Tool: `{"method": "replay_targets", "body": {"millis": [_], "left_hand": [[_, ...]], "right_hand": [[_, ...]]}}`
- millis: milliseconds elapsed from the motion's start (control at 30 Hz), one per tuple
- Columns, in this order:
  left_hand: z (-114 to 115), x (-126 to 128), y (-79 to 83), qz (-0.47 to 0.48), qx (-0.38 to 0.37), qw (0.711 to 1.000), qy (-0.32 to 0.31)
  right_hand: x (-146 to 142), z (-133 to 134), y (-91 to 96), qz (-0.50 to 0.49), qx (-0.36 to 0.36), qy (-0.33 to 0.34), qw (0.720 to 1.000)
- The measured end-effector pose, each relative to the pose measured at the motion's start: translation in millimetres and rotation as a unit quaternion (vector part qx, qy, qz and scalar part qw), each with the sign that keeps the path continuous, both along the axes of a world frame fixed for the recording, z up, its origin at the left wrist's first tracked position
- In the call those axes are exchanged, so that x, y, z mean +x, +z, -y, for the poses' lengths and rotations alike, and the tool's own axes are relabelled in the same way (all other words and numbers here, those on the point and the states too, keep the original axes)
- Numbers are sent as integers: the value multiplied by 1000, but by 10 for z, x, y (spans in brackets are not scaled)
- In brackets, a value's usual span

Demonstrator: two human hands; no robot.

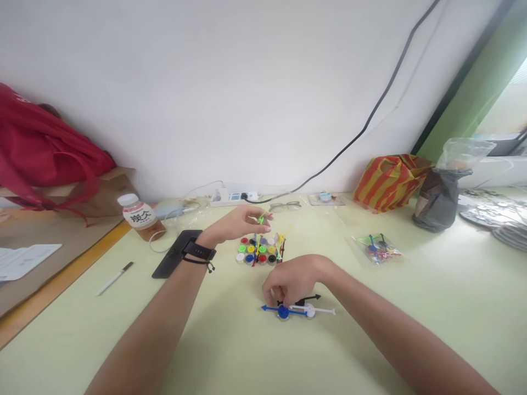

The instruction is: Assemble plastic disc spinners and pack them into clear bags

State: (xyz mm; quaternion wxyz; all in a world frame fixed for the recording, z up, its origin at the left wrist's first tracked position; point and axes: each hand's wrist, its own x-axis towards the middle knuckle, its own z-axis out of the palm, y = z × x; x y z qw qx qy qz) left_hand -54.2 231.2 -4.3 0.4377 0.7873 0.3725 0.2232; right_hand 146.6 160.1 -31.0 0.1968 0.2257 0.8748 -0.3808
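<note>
My left hand (pixel 242 224) hovers above a cluster of small coloured round caps (pixel 257 250) and pinches a small green plastic piece (pixel 261 219) between its fingertips. A black band sits on that wrist. My right hand (pixel 290 281) rests curled on the table nearer to me, fingers closed over a black arrow-shaped pointer (pixel 307 299). Just in front of it lie a blue pointer with a round hub (pixel 283 311) and a white pointer (pixel 317 311). Thin coloured sticks lie among the caps.
A black phone (pixel 173 253) and a white pen (pixel 113 278) lie at the left, with a drink bottle (pixel 139 216) behind. A power strip (pixel 234 196), glasses (pixel 285 207), a striped bag (pixel 389 181) and a clear packet of parts (pixel 376 249) sit further back and right.
</note>
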Motion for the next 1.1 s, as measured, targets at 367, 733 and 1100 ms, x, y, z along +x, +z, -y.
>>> {"method": "replay_targets", "body": {"millis": [367,733,1100], "left_hand": [[-1,-43,34,-10,6,1000,-3],[-2,-45,58,-18,2,1000,-15],[-18,-43,8,-23,-11,999,-26]], "right_hand": [[575,-82,565,-262,35,-132,955],[1103,80,978,-475,212,-402,754],[1017,-77,819,-420,307,-401,754]]}}
